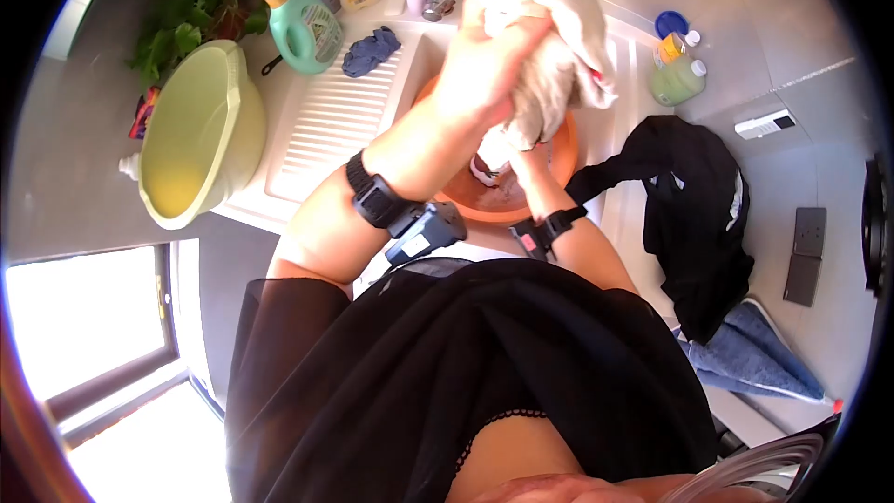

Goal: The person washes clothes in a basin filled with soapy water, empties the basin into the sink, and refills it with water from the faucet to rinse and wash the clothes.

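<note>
My left hand [494, 65] is closed around a bunched, wet-looking off-white cloth [559, 14], holding it up over an orange basin [507, 216] in the sink. Folds of the cloth hang to the right of that hand and down toward the basin. Lower down, my right hand [523, 156] reaches in over the basin, right at the cloth's lower end. Its fingers are mostly hidden, so I cannot tell whether they grip the fabric. Inside the basin, some whitish and dark material shows beside my right hand.
Left of the sink are a ribbed drainboard [335, 121], a blue rag [371, 51], a green detergent bottle [303, 33] and a pale green tub [244, 130]. The tap [436, 0] stands behind. On the right lie black clothing [694, 214], jeans [759, 354] and a bottle [678, 82].
</note>
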`<action>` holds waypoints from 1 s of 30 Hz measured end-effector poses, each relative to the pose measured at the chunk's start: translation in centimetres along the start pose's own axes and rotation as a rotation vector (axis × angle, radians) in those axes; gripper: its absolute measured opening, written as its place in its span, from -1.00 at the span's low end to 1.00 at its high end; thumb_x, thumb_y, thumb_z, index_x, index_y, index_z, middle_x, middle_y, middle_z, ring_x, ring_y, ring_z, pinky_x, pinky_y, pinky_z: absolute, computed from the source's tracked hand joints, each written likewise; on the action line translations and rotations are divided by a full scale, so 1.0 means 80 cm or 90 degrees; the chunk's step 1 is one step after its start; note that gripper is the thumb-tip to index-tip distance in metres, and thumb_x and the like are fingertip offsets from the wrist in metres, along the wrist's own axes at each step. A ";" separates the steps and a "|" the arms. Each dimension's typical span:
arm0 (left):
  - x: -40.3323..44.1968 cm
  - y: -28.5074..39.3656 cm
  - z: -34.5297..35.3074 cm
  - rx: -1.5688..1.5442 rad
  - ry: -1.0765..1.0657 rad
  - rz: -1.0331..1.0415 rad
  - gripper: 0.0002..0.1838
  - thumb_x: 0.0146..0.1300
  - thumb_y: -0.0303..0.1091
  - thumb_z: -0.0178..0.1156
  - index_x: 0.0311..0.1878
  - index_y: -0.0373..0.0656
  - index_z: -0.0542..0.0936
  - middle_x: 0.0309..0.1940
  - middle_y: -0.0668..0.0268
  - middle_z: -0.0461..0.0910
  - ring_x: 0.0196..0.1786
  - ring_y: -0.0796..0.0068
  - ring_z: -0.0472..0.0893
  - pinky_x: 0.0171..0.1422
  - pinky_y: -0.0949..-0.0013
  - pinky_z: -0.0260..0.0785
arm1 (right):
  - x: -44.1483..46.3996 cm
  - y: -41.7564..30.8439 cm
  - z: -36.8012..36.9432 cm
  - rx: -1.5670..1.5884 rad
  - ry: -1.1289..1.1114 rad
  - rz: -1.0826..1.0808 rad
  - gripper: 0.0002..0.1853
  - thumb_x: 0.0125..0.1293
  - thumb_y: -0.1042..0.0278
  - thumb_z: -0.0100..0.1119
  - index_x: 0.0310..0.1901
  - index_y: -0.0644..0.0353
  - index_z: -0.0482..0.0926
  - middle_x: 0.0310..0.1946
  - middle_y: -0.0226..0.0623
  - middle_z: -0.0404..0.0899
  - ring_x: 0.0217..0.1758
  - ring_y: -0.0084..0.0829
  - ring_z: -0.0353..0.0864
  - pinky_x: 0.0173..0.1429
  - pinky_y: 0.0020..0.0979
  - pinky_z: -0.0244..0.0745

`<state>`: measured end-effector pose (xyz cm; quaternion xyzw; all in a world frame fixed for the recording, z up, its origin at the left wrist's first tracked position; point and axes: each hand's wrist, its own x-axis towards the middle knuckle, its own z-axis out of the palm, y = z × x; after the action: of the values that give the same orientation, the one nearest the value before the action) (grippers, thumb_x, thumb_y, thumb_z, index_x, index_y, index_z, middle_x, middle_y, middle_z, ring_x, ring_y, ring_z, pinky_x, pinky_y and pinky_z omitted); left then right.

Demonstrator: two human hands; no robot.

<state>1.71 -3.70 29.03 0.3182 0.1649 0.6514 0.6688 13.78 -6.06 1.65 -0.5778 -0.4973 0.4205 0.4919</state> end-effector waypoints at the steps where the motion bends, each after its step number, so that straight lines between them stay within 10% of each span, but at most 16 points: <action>1: 0.001 0.009 -0.015 0.024 -0.019 -0.008 -0.41 0.19 -0.54 0.23 0.27 -0.24 0.23 0.03 0.14 0.49 0.04 0.29 0.55 0.17 0.27 0.44 | 0.006 -0.017 -0.013 0.044 -0.001 0.008 -0.25 -0.08 0.28 0.52 0.18 0.32 0.41 0.04 -0.23 0.55 0.15 -0.35 0.49 0.27 -0.35 0.33; 8: -0.042 0.016 -0.179 0.266 0.070 -0.097 -0.38 0.23 -0.52 0.20 0.34 -0.17 0.21 0.12 0.20 0.45 0.15 0.35 0.48 0.26 0.28 0.37 | 0.019 -0.007 -0.100 0.297 -0.072 0.122 -0.69 0.21 0.51 0.21 0.00 0.31 0.53 -0.09 -0.29 0.60 -0.04 -0.44 0.59 0.10 -0.41 0.47; 14: -0.106 -0.052 -0.254 0.550 0.208 -0.256 -0.29 0.13 -0.40 0.34 0.34 -0.11 0.26 0.07 0.22 0.51 0.11 0.36 0.52 0.19 0.35 0.37 | 0.017 -0.042 -0.110 0.043 -0.117 0.088 -0.75 0.18 0.46 0.20 -0.10 0.33 0.53 -0.17 -0.20 0.61 -0.10 -0.39 0.60 0.02 -0.40 0.46; 21: -0.118 -0.071 -0.277 1.008 -0.105 -0.639 -0.01 -0.08 0.12 0.41 0.37 -0.13 0.21 0.15 -0.04 0.48 0.18 0.10 0.52 0.30 0.22 0.31 | 0.022 -0.034 -0.118 -0.277 -0.198 -0.048 -0.87 0.05 0.52 0.11 -0.35 0.32 0.41 -0.36 0.04 0.53 -0.21 -0.03 0.57 -0.11 -0.27 0.42; 25: -0.137 -0.126 -0.242 1.085 -0.206 -0.109 0.16 -0.18 0.18 0.45 0.43 -0.13 0.10 0.15 -0.01 0.48 0.23 0.00 0.45 0.44 -0.05 0.06 | 0.001 -0.148 -0.107 -0.448 -0.202 -0.117 -0.75 0.11 0.50 0.09 -0.15 0.27 0.38 -0.28 0.08 0.55 -0.12 0.08 0.56 -0.07 -0.20 0.44; 30: -0.107 -0.168 -0.197 0.820 -0.230 -0.262 0.03 -0.10 0.13 0.43 0.37 -0.13 0.17 0.04 -0.07 0.53 0.17 -0.05 0.48 0.41 -0.08 0.09 | 0.044 -0.218 -0.086 -0.549 -0.286 -0.087 -0.62 0.14 0.59 0.13 -0.01 0.18 0.30 -0.28 -0.08 0.57 -0.16 -0.21 0.61 0.00 -0.36 0.45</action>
<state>1.17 -8.06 7.00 0.7166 0.4616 0.2209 0.4739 18.25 -3.22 19.98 -0.5899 -0.7567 0.2574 0.1144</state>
